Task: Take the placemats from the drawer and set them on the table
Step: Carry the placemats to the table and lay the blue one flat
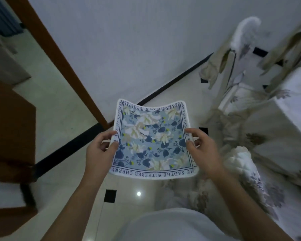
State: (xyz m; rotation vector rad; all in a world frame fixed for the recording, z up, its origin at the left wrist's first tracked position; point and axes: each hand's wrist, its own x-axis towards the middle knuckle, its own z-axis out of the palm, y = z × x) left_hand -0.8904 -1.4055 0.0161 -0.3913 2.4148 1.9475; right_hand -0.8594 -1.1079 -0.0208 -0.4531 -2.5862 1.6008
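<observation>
Placemat: The placemat (151, 138) was a soft square with blue leaves and pale flowers. It had a white edge with dark printed words all the way round.
Where it was: It was up in the air over the floor (64, 108), held flat between two hands. Its middle dipped a little and its two far corners curled up.
Left hand: The left hand (101, 150) pinched the placemat's left edge. The thumb lay on top and the curled fingers were tucked under.
Right hand: The right hand (202, 150) pinched the placemat's right edge in the same way, with the thumb on top.
Floor: It was pale and shiny under the placemat. A black stripe (73, 145) ran across it, passing behind the placemat.
Small black tile: One black tile (110, 196) sat on the floor just below the placemat's near left corner.
Door frame: A brown door frame (59, 61) leaned up and away to the left of the placemat.
Wall: A plain white wall (129, 40) stood past the placemat's far edge.
Flowery cloth: A heap of pale flowery cloth (268, 136) lay to the right of the placemat.
Shirt: A white shirt (172, 226) showed below the placemat's near edge.
</observation>
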